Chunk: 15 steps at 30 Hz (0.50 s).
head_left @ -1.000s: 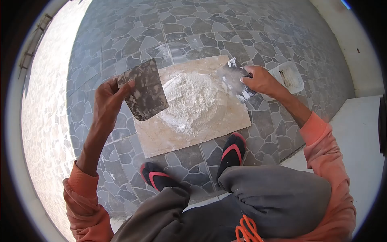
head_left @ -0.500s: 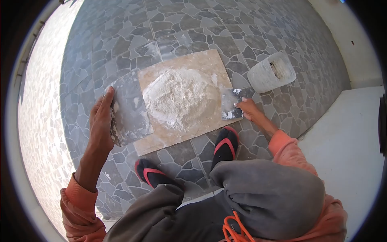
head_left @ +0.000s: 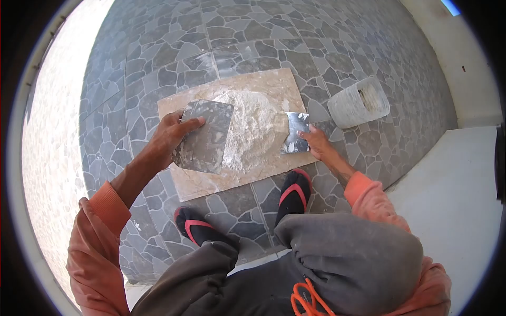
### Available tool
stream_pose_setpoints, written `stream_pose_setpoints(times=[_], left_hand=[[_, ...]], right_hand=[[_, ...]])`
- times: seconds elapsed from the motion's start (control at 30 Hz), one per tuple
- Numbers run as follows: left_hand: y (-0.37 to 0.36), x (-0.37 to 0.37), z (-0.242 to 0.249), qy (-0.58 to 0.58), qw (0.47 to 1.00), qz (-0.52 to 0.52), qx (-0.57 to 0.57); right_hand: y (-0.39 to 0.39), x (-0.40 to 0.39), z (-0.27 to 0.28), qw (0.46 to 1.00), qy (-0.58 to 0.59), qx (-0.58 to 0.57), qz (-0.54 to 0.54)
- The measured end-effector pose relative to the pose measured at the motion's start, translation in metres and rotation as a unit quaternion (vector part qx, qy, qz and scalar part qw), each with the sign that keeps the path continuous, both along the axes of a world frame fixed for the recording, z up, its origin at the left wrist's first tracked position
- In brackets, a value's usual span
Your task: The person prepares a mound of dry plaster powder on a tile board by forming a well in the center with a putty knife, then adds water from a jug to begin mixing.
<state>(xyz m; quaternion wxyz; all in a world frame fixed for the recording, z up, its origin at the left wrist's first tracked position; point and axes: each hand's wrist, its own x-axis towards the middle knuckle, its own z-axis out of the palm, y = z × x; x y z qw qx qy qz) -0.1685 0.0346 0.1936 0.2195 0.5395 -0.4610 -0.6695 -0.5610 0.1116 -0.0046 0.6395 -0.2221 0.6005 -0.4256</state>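
A mound of white powder [head_left: 254,118] lies on a beige tile-like board [head_left: 197,187] on the floor. My left hand [head_left: 169,136] grips a large, flat grey plate [head_left: 205,138] by its left edge, thumb on top. That plate is smeared with powder and covers the left part of the mound. On the other side, my right hand [head_left: 318,143] holds a smaller metal scraper [head_left: 296,132], its blade against the mound's right edge. How the fingers sit beneath either tool is hidden.
A whitish, powder-stained plastic container [head_left: 359,104] lies tilted on the stone-patterned floor [head_left: 253,52] at the right. My feet in black socks and red-strapped flip-flops [head_left: 294,192] stand close to the board's near edge. A pale wall [head_left: 448,58] borders the right side.
My left hand has carried the plate rightward from beside the board to over the mound's left side. The scraper in my right hand has shifted slightly left, into the powder's edge.
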Motion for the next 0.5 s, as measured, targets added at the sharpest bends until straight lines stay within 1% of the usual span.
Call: stream_pose_setpoints(times=[0.1, 0.27, 0.33, 0.43, 0.5], left_hand=[[-0.002, 0.013, -0.014, -0.017, 1.0, -0.005, 0.02], [-0.004, 0.034, -0.023, -0.016, 0.999, 0.044, 0.004], [-0.004, 0.039, -0.025, -0.02, 0.998, 0.057, -0.005], [-0.003, 0.042, -0.024, -0.023, 0.997, 0.067, -0.012], [0.0, 0.043, -0.021, -0.018, 0.997, 0.074, -0.014]], right_hand=[[-0.005, 0.001, -0.001, 1.0, 0.018, -0.011, -0.002], [-0.008, -0.007, -0.01, 0.999, 0.03, -0.013, 0.009], [-0.008, -0.006, -0.002, 0.999, 0.031, -0.008, -0.011], [-0.011, -0.003, 0.007, 0.999, 0.027, -0.034, -0.004], [-0.016, 0.004, 0.02, 0.999, 0.015, -0.039, 0.028]])
